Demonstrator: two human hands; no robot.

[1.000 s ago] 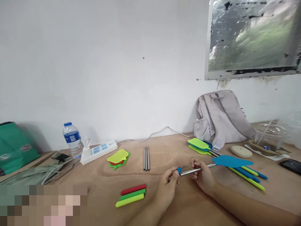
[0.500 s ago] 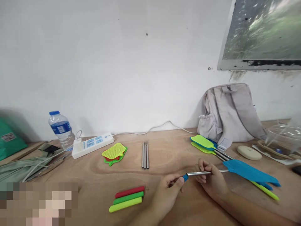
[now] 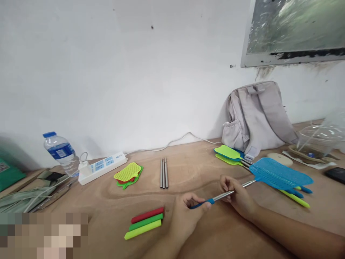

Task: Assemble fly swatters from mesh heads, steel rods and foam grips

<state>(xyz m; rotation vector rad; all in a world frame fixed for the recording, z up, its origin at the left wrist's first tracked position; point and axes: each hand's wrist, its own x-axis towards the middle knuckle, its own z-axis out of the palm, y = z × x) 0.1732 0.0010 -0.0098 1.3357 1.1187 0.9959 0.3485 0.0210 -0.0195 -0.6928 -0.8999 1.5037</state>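
My left hand (image 3: 184,217) is closed around a blue handle (image 3: 209,201), thumb along its near side. The end of a metal rod (image 3: 221,196) meets the handle, seemingly inside its mouth. My right hand (image 3: 239,199) grips the rod further along, fingers curled over it. At the rod's far end is a blue fly swatter head (image 3: 281,172), tilted with its mesh face showing. Left of my hands lie a red handle (image 3: 147,215), a green handle (image 3: 146,222) and a yellow handle (image 3: 143,230). Bare metal rods (image 3: 164,174) lie farther back.
Loose swatter heads (image 3: 128,172) are stacked near a power strip (image 3: 104,166) and a water bottle (image 3: 61,151). Several fly swatters (image 3: 229,151) lie by a grey backpack (image 3: 258,115). A clear bowl (image 3: 319,138) and a black object (image 3: 335,175) are at right.
The rod and the blue handle have come into line, and more of the handle shows in my left hand. The swatter head has turned, showing its mesh face. The camera view has shifted slightly.
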